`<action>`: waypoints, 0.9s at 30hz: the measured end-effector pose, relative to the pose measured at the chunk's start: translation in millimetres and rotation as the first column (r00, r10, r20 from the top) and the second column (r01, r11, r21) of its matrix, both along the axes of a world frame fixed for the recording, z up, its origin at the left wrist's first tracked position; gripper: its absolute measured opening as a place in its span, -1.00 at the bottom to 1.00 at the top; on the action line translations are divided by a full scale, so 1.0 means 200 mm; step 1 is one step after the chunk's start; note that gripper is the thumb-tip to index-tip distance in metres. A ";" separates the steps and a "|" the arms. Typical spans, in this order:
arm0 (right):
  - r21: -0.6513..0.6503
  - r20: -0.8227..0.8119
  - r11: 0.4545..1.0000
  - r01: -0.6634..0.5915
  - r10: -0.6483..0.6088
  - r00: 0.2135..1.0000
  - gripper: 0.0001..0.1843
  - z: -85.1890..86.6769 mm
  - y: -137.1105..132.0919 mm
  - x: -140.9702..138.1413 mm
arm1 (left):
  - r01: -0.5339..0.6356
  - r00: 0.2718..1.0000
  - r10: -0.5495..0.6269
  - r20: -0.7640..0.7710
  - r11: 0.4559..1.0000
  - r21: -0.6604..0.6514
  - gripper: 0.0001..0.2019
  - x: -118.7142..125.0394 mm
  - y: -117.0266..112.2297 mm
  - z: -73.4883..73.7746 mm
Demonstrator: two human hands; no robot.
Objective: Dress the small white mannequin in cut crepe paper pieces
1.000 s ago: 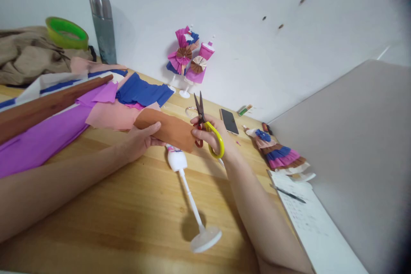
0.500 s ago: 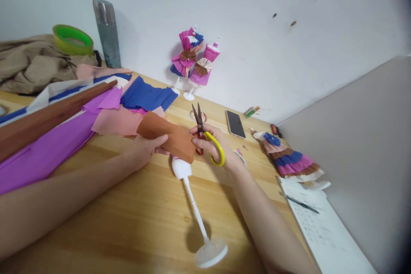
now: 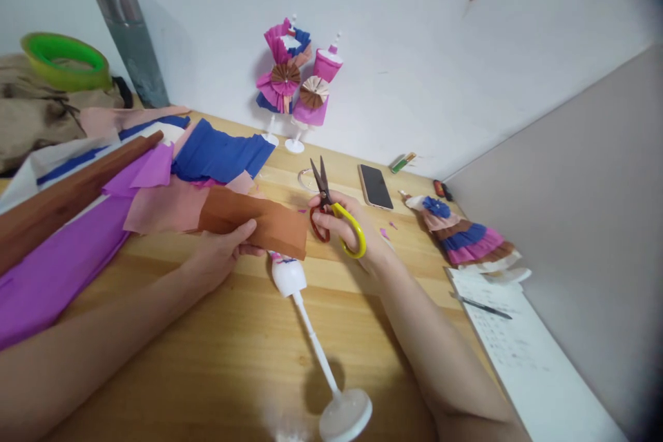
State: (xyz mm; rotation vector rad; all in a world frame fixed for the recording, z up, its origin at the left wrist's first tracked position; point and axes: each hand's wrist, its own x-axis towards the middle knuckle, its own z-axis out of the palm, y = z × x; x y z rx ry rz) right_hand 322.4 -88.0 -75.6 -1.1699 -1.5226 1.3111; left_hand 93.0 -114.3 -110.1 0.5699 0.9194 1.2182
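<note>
My left hand (image 3: 235,248) pinches a brown strip of crepe paper (image 3: 274,222) between thumb and fingers. To its right, my right hand (image 3: 344,221) is closed on a pair of scissors (image 3: 324,199) with one yellow and one red handle loop. The blades point up and stand a little apart, clear of the strip. Under the strip lies a small white mannequin stand (image 3: 290,277), tipped on its side with its round base towards me. The strip hides its upper part.
Crepe paper sheets, including a blue one (image 3: 220,152) and a purple one (image 3: 77,262), spread at left. Two dressed mini mannequins (image 3: 311,93) stand by the wall. A phone (image 3: 376,186), a ruffled dress form (image 3: 466,238) and a notepad with pen (image 3: 497,331) lie right. A bottle (image 3: 132,41) stands back left.
My right hand has let go of the brown strip's right end and moved slightly away with the scissors. The left hand still holds the strip. The view has shifted a little.
</note>
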 end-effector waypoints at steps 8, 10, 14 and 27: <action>0.089 0.110 0.970 -0.226 0.216 0.970 -0.50 0.03 -0.02 0.08 | 0.070 0.997 -0.070 0.018 0.998 0.000 -0.73 -0.01 0.01 0.00; 0.094 0.153 0.959 -0.267 0.251 0.956 -0.45 0.03 -0.02 0.10 | 0.087 0.996 -0.087 0.018 0.996 0.015 -0.71 -0.02 0.02 0.00; 0.112 0.229 0.945 -0.307 0.276 0.934 -0.41 0.07 -0.03 0.10 | 0.116 0.993 -0.116 0.005 0.993 0.018 -0.70 -0.02 0.02 0.01; 0.058 0.369 0.899 -0.434 0.385 0.846 -0.45 0.15 -0.03 0.11 | 0.045 0.999 -0.045 0.018 0.999 0.010 -0.77 -0.01 0.04 0.03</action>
